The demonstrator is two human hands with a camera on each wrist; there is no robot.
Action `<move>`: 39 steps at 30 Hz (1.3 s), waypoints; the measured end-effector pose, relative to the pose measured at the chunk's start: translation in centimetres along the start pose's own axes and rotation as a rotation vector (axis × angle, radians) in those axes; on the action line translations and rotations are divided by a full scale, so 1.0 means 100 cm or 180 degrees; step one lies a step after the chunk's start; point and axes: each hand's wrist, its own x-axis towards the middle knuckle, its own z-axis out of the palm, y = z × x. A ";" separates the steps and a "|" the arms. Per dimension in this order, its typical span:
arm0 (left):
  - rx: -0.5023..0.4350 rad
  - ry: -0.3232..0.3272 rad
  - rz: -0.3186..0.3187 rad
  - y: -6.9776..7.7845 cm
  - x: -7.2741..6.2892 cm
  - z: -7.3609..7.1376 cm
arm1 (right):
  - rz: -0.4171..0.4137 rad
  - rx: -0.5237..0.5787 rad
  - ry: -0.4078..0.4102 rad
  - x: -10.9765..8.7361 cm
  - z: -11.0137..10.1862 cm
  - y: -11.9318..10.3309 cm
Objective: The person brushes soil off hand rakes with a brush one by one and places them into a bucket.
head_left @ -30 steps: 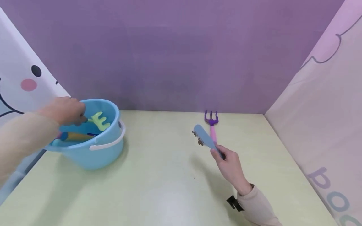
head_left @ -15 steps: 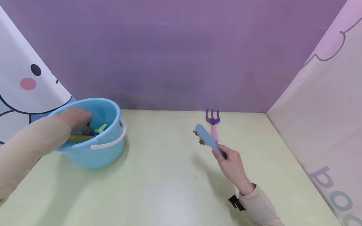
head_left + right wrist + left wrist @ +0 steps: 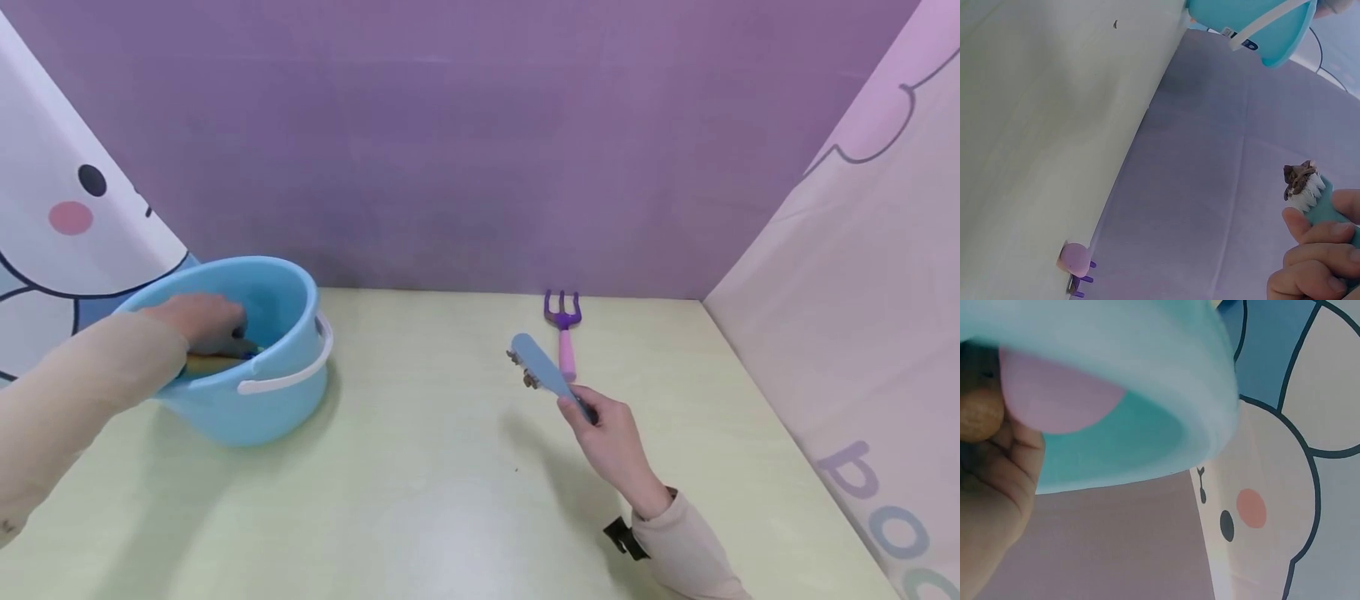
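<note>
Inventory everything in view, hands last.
Table: 1, pale green, foreground
Bucket: 1, light blue, table's left
Bucket handle: 1, white, on bucket
Long piece: 1, yellow, inside bucket
Rounded piece: 1, pink, inside bucket
Hand fork: 1, purple/pink, table's far side
Brush: 1, blue with white bristles, held above table
Debris: count unclear, brown, on bristles
Wall: 1, purple, behind
Printed panels: 2, mostly pale, sides
Clip: 1, black, lower right
Sleeves: 2, beige, arms
Left hand: 1, bare, in bucket
Right hand: 1, bare, on brush
</note>
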 end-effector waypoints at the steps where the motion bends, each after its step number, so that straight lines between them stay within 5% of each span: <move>1: -0.0001 -0.0042 0.0007 0.000 0.000 0.000 | -0.0011 -0.0005 -0.0003 0.000 0.000 0.000; 27: 0.0022 -0.0061 0.0089 0.001 -0.002 -0.002 | 0.0046 -0.0009 -0.0085 0.003 0.004 -0.003; 39: 0.0184 0.0433 0.0480 0.011 -0.013 -0.010 | 0.0024 -0.0031 -0.0087 0.006 0.002 -0.003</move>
